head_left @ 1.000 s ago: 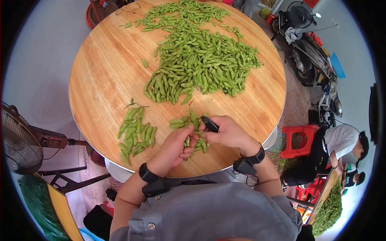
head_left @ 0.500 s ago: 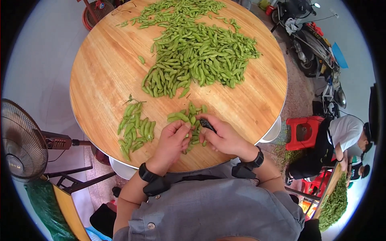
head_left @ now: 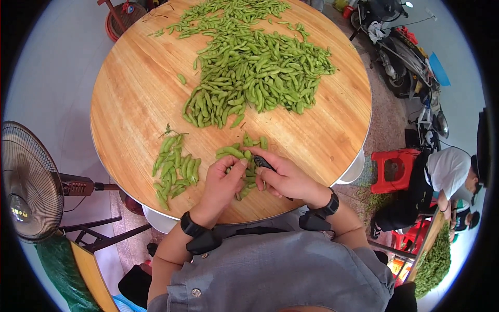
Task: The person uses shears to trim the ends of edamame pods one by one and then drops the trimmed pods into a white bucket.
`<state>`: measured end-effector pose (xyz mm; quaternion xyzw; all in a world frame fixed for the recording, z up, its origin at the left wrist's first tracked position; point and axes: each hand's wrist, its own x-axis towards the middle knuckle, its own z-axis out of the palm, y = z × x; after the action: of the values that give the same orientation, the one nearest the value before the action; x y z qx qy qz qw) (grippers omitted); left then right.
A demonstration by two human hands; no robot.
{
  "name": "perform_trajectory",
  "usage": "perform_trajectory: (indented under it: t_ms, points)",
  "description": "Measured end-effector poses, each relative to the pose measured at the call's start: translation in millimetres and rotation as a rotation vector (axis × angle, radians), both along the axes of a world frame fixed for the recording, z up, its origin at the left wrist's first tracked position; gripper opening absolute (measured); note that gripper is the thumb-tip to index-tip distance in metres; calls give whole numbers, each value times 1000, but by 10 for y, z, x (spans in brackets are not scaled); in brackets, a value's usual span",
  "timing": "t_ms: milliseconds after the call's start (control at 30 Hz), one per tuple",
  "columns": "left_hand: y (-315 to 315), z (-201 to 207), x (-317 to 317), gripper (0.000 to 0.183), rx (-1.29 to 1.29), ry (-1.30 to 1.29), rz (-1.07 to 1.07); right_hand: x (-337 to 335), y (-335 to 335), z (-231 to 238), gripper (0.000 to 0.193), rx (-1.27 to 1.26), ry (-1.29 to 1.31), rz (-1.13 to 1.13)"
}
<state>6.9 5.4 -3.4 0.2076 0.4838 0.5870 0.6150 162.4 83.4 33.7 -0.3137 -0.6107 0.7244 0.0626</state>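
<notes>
My left hand [head_left: 223, 180] is closed in a pinch over a small pile of green soybean pods [head_left: 228, 151], with a bit of a pod showing at its fingertips. Close beside it, my right hand [head_left: 286, 178] grips a black-handled tool [head_left: 263, 163]; the fingers cover most of it, so its exact kind is unclear. The hands almost meet just above the near part of the round wooden table [head_left: 130, 112]. To their left lies another small group of pods [head_left: 174, 169]. A large heap of pods [head_left: 265, 73] covers the table's far middle.
At the left stands a fan [head_left: 31, 182]. White bowls [head_left: 353, 169] sit just below the table's rim on both sides. A red stool [head_left: 392, 170], a parked scooter [head_left: 397, 67] and a bending person [head_left: 449, 171] are to the right, near a heap of greens [head_left: 434, 265].
The black tool has turned slightly in my right hand, and its fingers have shifted a little left. My left hand stays nearly in place. The fan's head has swung slightly.
</notes>
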Motion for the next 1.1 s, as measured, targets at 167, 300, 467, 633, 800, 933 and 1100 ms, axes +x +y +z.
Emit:
perform_trajectory:
  t_ms: [167, 300, 467, 633, 800, 933, 1100]
  points:
    - [5, 21, -16, 11, 5, 121, 17, -14, 9, -10, 48, -57, 17, 11]
    - [8, 0, 2, 11, -3, 145, 34, -14, 33, 10, 47, -86, 37, 9]
    - [22, -70, -8, 10, 290, 636, 51, -52, 25, -4, 45, -135, 9, -26]
    - [8, -29, -27, 7, 273, 466, 26, -29, 95, -78, 41, -640, 200, -90]
    - [-27, 66, -76, 8, -18, -486, -95, 7, 54, -49, 40, -882, 331, -103]
    - [-32, 62, -56, 9, -57, -609, -93, 21, 62, 41, 29, -622, 224, -103]
    - [-19, 17, -44, 11, -39, -543, -185, -43, 166, 4, 16, -339, 90, -198]
